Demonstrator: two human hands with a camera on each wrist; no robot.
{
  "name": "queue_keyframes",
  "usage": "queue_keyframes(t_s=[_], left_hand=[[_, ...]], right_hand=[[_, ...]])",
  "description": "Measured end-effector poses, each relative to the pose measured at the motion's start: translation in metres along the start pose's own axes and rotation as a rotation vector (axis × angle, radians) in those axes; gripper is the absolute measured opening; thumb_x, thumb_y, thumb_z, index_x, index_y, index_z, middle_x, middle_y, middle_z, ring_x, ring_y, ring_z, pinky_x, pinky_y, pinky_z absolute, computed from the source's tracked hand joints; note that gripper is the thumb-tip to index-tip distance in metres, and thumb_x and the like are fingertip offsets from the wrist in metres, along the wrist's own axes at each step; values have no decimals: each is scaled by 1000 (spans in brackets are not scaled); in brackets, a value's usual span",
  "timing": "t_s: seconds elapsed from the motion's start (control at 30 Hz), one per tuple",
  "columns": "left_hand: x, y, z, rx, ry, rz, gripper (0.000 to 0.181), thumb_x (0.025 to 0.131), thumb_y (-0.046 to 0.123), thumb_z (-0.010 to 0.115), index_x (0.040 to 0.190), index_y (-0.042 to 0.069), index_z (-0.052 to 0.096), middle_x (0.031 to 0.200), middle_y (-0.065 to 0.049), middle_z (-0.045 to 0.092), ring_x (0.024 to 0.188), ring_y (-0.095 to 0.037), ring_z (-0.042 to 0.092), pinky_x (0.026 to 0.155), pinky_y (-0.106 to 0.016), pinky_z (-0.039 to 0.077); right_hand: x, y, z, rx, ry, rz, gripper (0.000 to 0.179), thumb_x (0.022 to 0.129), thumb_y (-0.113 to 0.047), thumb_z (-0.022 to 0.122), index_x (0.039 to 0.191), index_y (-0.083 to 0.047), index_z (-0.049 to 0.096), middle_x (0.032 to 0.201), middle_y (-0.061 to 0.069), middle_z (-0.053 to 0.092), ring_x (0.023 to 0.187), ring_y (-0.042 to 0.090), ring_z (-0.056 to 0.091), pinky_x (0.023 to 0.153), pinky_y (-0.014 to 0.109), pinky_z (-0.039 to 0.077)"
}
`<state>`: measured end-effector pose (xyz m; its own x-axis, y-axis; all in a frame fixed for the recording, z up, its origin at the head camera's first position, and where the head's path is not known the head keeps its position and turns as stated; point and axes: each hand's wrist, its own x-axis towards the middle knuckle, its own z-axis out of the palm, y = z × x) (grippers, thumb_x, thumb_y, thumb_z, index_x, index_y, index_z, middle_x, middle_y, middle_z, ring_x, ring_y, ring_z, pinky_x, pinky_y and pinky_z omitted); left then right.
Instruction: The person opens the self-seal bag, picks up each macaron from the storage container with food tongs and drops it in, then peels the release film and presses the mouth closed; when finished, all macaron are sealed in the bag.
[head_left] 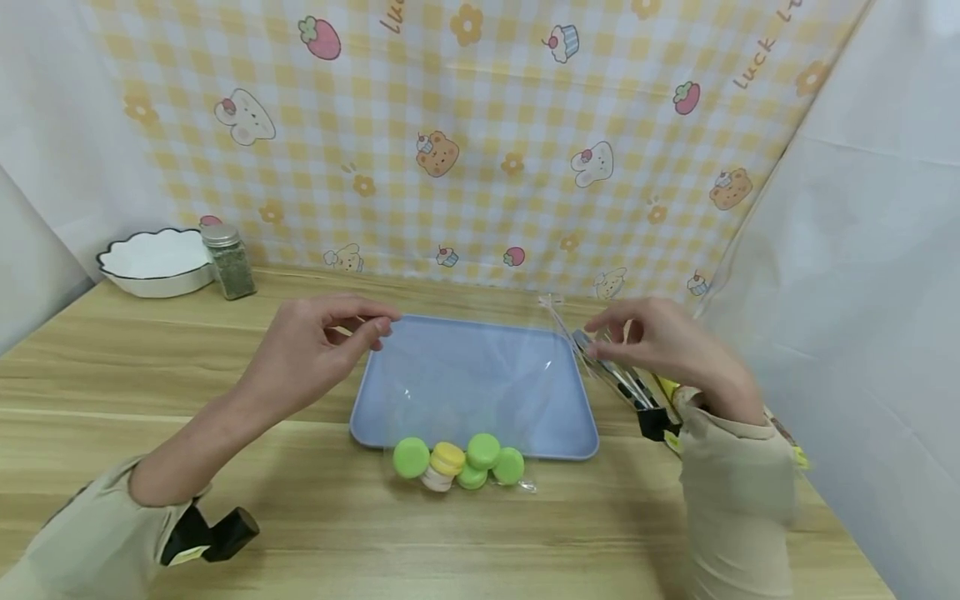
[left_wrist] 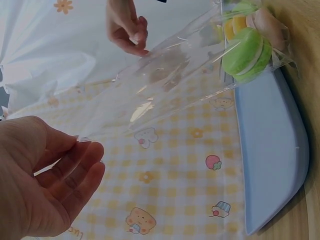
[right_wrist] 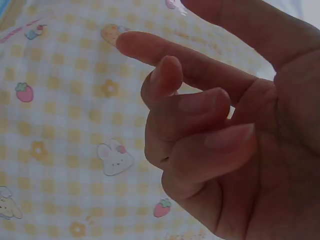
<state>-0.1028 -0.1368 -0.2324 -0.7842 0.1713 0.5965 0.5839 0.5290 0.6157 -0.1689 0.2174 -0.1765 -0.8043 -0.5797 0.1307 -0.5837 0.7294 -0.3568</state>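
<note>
My left hand [head_left: 322, 346] pinches one upper corner of a clear plastic bag [left_wrist: 165, 90] between thumb and forefinger. At the bag's bottom lie several macarons [head_left: 483, 451], green, yellow and pale pinkish-white, in front of the blue tray [head_left: 566, 400]. My right hand [head_left: 652, 337] hovers to the right, beyond the tray's back right corner. In the right wrist view its thumb and forefinger stand apart with nothing between them, and the other fingers bend loosely. Whether a fingertip touches the bag's edge, I cannot tell.
A white scalloped dish [head_left: 157, 286] and a jar of dried herbs [head_left: 236, 273] stand at the back left. Beneath the right hand lie thin clear ties [head_left: 553, 307] and metal utensils [head_left: 630, 385], with a yellow packet [head_left: 667, 387] beside them. A checked cloth [head_left: 480, 208] hangs behind.
</note>
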Motion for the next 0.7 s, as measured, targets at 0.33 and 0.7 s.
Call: queue_keyframes(t_s=[0.33,0.7], left_hand=[[0,0,0,6,-1,1,16,88,1,62,96,8,73,91,-3,70,67,-6,64,57,-22,52],[1,-2,-1,4,-7,0,16,88,0,61,97,7,73,90,-3,70,67,-6,64,57,-23,52]], right_hand=[[18,6,21,-1,-155,8,6,81,-15,73,80,-9,73,65,-4,56,56,12,43,53,26,37],[3,26,3,132,-117,-23,6,83,-10,70,80,-12,75,72,-2,63,51,8,43,48,24,39]])
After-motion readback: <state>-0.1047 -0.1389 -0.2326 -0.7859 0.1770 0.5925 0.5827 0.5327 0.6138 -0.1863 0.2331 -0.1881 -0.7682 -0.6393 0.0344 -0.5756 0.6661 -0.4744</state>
